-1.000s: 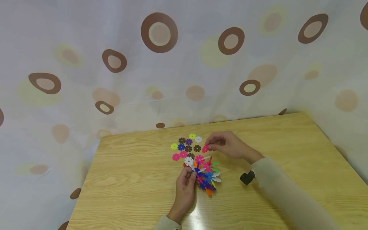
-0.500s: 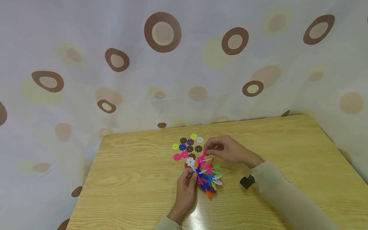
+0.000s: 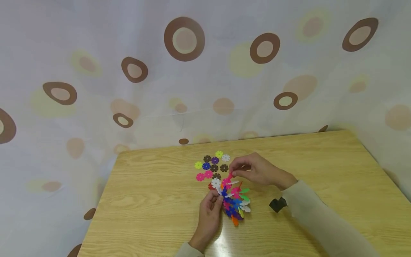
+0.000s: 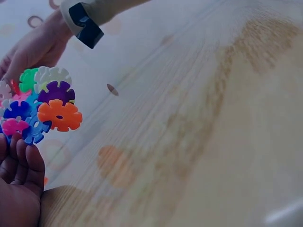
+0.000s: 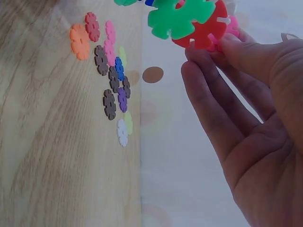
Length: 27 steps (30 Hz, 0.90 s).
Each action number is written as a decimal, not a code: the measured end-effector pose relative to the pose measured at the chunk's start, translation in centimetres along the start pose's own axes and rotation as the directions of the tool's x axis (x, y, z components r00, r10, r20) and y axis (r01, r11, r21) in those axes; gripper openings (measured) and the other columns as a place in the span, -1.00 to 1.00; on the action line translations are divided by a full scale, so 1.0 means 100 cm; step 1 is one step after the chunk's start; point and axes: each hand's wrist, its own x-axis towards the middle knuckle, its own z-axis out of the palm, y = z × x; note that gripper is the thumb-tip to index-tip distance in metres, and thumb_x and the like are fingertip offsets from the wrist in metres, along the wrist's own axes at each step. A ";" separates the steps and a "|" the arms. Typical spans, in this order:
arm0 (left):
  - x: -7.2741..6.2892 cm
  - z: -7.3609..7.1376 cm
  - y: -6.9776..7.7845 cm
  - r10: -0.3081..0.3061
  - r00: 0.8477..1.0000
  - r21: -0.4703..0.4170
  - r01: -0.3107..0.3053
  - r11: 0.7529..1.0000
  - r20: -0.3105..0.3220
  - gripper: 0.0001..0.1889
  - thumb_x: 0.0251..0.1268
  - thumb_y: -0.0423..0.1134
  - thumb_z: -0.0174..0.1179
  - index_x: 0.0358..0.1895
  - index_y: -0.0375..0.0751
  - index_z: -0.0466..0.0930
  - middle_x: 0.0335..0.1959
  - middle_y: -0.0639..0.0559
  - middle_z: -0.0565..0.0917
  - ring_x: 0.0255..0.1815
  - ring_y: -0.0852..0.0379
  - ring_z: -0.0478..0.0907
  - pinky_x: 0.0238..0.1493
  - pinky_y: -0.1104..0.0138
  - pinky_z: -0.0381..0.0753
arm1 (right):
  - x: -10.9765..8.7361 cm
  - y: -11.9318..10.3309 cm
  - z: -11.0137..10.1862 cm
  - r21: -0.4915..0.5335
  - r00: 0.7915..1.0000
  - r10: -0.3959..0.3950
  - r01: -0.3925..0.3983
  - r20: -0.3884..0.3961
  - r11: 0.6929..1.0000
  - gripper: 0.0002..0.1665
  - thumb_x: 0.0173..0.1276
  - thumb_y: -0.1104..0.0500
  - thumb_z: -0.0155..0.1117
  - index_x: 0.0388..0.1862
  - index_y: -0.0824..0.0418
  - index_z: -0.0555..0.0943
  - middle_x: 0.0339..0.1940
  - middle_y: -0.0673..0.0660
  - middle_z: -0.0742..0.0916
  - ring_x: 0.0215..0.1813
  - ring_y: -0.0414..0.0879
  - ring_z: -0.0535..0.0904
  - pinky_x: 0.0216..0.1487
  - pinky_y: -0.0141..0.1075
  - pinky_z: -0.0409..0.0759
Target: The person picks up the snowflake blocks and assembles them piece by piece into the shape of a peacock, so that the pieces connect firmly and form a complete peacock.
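My left hand point(image 3: 208, 214) holds a cluster of interlocked plastic snowflake discs point(image 3: 237, 204) above the table, its thumb and fingers on the left side. The left wrist view shows blue, orange and purple discs point(image 4: 56, 92) in the cluster over that hand's fingertips. My right hand point(image 3: 258, 170) pinches a small pink snowflake disc point(image 3: 230, 176) at the cluster's upper edge, against another pink disc point(image 3: 226, 183). In the right wrist view a green disc point(image 5: 177, 19) and a red disc point(image 5: 207, 32) partly hide the pinched piece, so I cannot tell whether the slots are joined.
Loose snowflake discs lie flat behind the cluster, among them a white one point(image 3: 226, 157), a purple one point(image 3: 214, 160), a brown one point(image 3: 224, 168) and a pink one point(image 3: 200, 177). The wooden table point(image 3: 144, 200) meets a patterned curtain point(image 3: 199, 85) at the back.
My right hand has brought the pink disc from beside the loose discs down and left onto the cluster's edge, turning it edge-on. The left hand keeps its hold; the head view has shifted slightly.
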 end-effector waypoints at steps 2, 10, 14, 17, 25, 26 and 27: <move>0.000 0.000 0.000 -0.002 1.000 0.002 0.002 1.000 -0.002 -0.81 0.70 -0.40 0.07 -0.02 -0.57 0.51 -0.25 0.04 0.66 -0.26 0.33 0.65 -0.13 0.50 0.68 | -0.001 -0.001 -0.001 -0.014 1.000 0.002 -0.002 0.008 1.000 -0.84 0.62 0.29 0.33 -0.03 0.08 0.80 -0.09 0.01 0.88 0.01 0.15 0.86 0.18 -0.34 0.79; -0.001 0.000 0.001 -0.018 1.000 0.033 0.018 0.999 -0.015 -0.80 0.71 -0.39 0.07 -0.04 -0.58 0.51 -0.30 0.13 0.66 -0.30 0.36 0.63 -0.18 0.51 0.63 | -0.007 -0.006 0.003 -0.083 0.999 -0.025 0.023 -0.023 0.996 -0.84 0.60 0.31 0.35 -0.01 0.11 0.80 -0.12 -0.02 0.89 -0.05 0.08 0.87 0.10 -0.28 0.83; -0.001 0.000 0.001 -0.008 1.000 0.027 0.008 1.000 -0.012 -0.79 0.70 -0.39 0.08 -0.04 -0.59 0.50 -0.29 0.14 0.66 -0.30 0.37 0.64 -0.18 0.52 0.64 | -0.009 -0.007 0.007 -0.133 0.996 -0.068 0.060 -0.057 0.989 -0.83 0.58 0.34 0.36 0.01 0.14 0.80 -0.12 -0.03 0.90 -0.05 -0.02 0.87 0.05 -0.25 0.84; -0.002 0.000 0.001 0.001 1.000 0.020 -0.001 1.000 -0.004 -0.78 0.69 -0.39 0.10 -0.04 -0.62 0.49 -0.30 0.15 0.65 -0.30 0.38 0.62 -0.18 0.52 0.64 | -0.010 -0.007 0.009 -0.154 0.993 -0.093 0.082 -0.070 0.985 -0.84 0.58 0.34 0.36 0.00 0.16 0.79 -0.11 -0.02 0.90 -0.05 -0.05 0.87 0.02 -0.25 0.84; -0.002 0.000 0.001 0.000 1.000 0.018 0.000 1.000 -0.008 -0.79 0.69 -0.38 0.10 -0.01 -0.58 0.52 -0.25 0.11 0.67 -0.26 0.36 0.65 -0.13 0.51 0.68 | -0.010 -0.006 0.008 -0.167 0.994 -0.087 0.073 -0.073 0.983 -0.81 0.58 0.34 0.37 0.00 0.10 0.81 -0.10 -0.04 0.90 -0.06 -0.12 0.86 0.06 -0.30 0.83; -0.001 0.000 0.001 0.001 1.000 0.015 -0.001 1.000 -0.007 -0.79 0.70 -0.38 0.09 -0.01 -0.57 0.53 -0.24 0.10 0.68 -0.24 0.35 0.66 -0.11 0.50 0.69 | -0.010 -0.005 0.008 -0.170 0.992 -0.093 0.078 -0.081 0.982 -0.81 0.57 0.34 0.38 0.00 0.11 0.81 -0.10 -0.03 0.90 -0.05 -0.11 0.86 0.07 -0.30 0.83; -0.001 0.000 0.000 0.003 1.000 0.014 -0.003 1.000 -0.005 -0.79 0.70 -0.37 0.09 -0.01 -0.56 0.53 -0.23 0.08 0.69 -0.23 0.34 0.67 -0.11 0.50 0.69 | -0.010 -0.004 0.007 -0.173 0.991 -0.098 0.080 -0.093 0.982 -0.81 0.56 0.34 0.39 0.00 0.11 0.82 -0.09 -0.02 0.90 -0.05 -0.09 0.87 0.06 -0.30 0.83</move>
